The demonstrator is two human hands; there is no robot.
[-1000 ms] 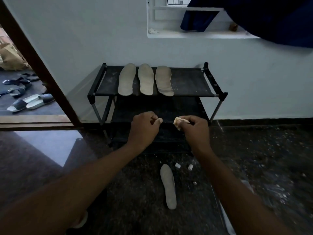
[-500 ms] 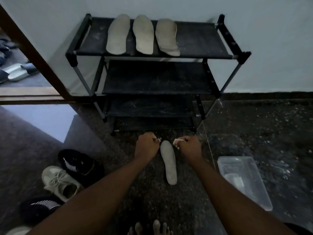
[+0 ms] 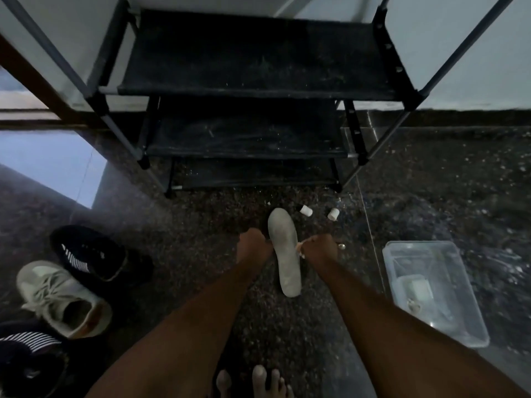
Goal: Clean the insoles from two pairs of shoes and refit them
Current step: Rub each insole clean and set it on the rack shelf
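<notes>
insole (image 3: 284, 254): pale grey, flat on the dark speckled floor (image 3: 431, 182), lengthwise, toe end toward the shoe rack (image 3: 258, 58), between the two hands.
left hand (image 3: 253, 245): fingers curled under, knuckles up, right at the insole's left edge; the back of the hand hides the fingertips, so it cannot be told whether they grip the edge.
right hand (image 3: 319, 249): fingers bunched and pinching a pale wad (image 3: 300, 249) against the insole's right edge.
in the way: both forearms reach in from below and cover the floor beside the heel end; bare toes (image 3: 260, 379) show at the bottom edge.
white bits (image 3: 306, 210): two small stubby pieces on the floor just past the toe end, apart from each other.
clear tub (image 3: 419, 243): on the right, well clear of the insole, something pale inside, too blurred to name.
shoes: a black shoe (image 3: 92, 254), a grey sneaker (image 3: 60, 300) and a striped black shoe (image 3: 26, 351) sit in a cluster on the left.
rack: dark fabric shelves, the three lower tiers visible.
</notes>
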